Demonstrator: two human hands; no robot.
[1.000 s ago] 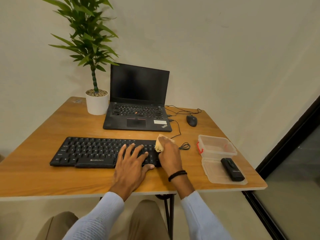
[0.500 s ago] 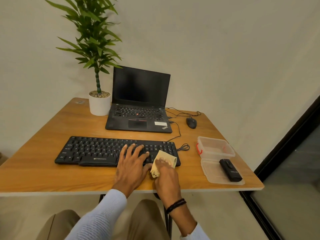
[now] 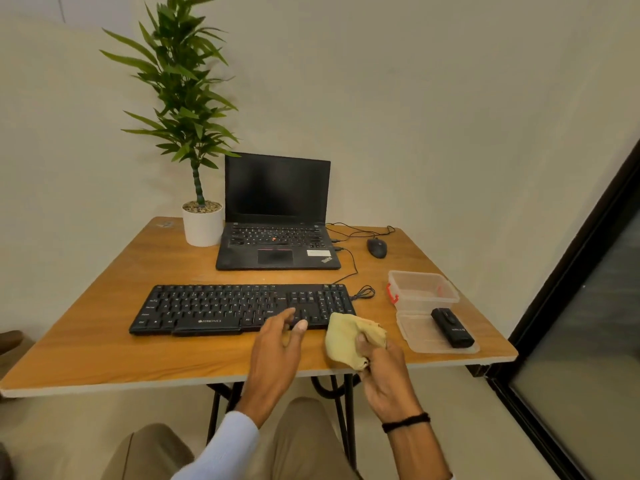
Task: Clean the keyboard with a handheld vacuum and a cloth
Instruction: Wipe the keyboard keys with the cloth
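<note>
A black keyboard [image 3: 221, 308] lies across the middle of the wooden table [image 3: 104, 341]. My left hand [image 3: 277, 344] hovers at the keyboard's front right edge, fingers loosely curled and slightly apart, fingertips touching the keys near the arrow block. My right hand [image 3: 384, 368] grips a crumpled yellow cloth [image 3: 346, 337] just off the keyboard's right front corner, above the table's near edge. The black handheld vacuum [image 3: 452, 328] lies on a clear plastic lid [image 3: 420, 339] to the right.
An open black laptop [image 3: 277, 237] stands behind the keyboard, a potted plant [image 3: 202, 223] to its left, a wired mouse [image 3: 376, 247] to its right. A clear plastic box [image 3: 422, 289] sits behind the lid. A dark door frame runs along the right.
My right hand has drawn the cloth back off the keyboard's right end toward the table's near edge. My left hand has slid back from lying flat on the keys to their front edge.
</note>
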